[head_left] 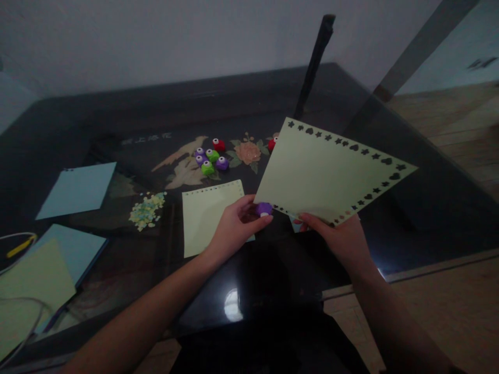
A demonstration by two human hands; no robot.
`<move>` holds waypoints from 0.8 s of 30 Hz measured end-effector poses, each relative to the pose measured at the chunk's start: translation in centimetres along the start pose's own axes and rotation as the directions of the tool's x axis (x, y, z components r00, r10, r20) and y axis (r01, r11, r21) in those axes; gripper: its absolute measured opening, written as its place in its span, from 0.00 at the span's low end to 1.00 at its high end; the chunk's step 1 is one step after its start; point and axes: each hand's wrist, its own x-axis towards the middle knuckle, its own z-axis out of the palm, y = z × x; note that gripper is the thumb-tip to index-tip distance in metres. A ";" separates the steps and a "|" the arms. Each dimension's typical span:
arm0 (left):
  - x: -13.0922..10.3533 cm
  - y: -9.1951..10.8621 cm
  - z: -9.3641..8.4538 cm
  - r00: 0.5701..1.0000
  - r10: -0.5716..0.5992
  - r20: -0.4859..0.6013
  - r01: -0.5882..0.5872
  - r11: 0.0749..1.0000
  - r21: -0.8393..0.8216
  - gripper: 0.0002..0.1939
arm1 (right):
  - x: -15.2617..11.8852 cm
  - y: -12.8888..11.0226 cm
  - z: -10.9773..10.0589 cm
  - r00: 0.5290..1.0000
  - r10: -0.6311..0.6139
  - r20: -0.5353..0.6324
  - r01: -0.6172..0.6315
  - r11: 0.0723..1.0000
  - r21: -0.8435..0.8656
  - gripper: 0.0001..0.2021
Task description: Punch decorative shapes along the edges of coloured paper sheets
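My left hand (241,223) grips a small purple craft punch (264,209) with a white button between thumb and fingers. The punch sits at the left corner of a pale green sheet of paper (323,171). That sheet is held up, tilted, by my right hand (335,234), thumb on top at its lower edge. Star, heart and other small cut-outs line several of its edges. Beneath my left hand on the table lies another pale green sheet (206,213), with a row of small holes along its top.
Several purple, green and red punches (210,158) stand behind the sheets. A heap of paper cut-outs (147,210) lies to the left. Blue sheets (80,189), a yellow-green sheet (39,280) and a white cable (19,236) are farther left. A black post (315,65) rises at the back.
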 end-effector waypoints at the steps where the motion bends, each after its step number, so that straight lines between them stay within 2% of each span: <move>1: 0.0 -0.1 0.0 1.000 0.004 0.001 -0.004 1.000 0.010 0.18 | 0.0 0.0 0.0 1.000 0.002 0.000 -0.002 1.000 0.004 0.06; 7: 0.2 -0.5 -0.1 0.997 0.064 -0.045 -0.058 0.991 0.123 0.23 | 0.1 0.3 -0.1 1.000 0.011 -0.014 -0.010 0.997 0.076 0.07; 11: 0.1 -0.3 -0.4 0.992 0.124 -0.002 -0.120 0.959 0.258 0.21 | 0.1 0.2 -0.2 0.999 0.011 -0.043 -0.007 0.996 0.086 0.09; 14: 0.1 -0.5 -0.6 0.982 0.188 0.013 -0.181 0.918 0.354 0.23 | 0.0 0.4 -0.2 0.999 0.016 -0.051 -0.010 0.994 0.111 0.08; 18: 0.2 -1.2 -1.0 0.967 0.252 0.039 -0.238 0.840 0.487 0.27 | 0.0 0.4 -0.2 0.998 0.025 -0.055 -0.017 0.991 0.136 0.07; 21: 0.3 -1.7 -1.4 0.944 0.325 0.065 -0.298 0.746 0.595 0.29 | 0.0 0.5 -0.2 0.998 0.025 -0.056 -0.017 0.990 0.139 0.07; 24: 0.4 -1.6 -1.6 0.918 0.385 0.100 -0.346 0.649 0.677 0.27 | -0.1 0.6 -0.2 0.997 0.023 -0.071 -0.012 0.988 0.153 0.07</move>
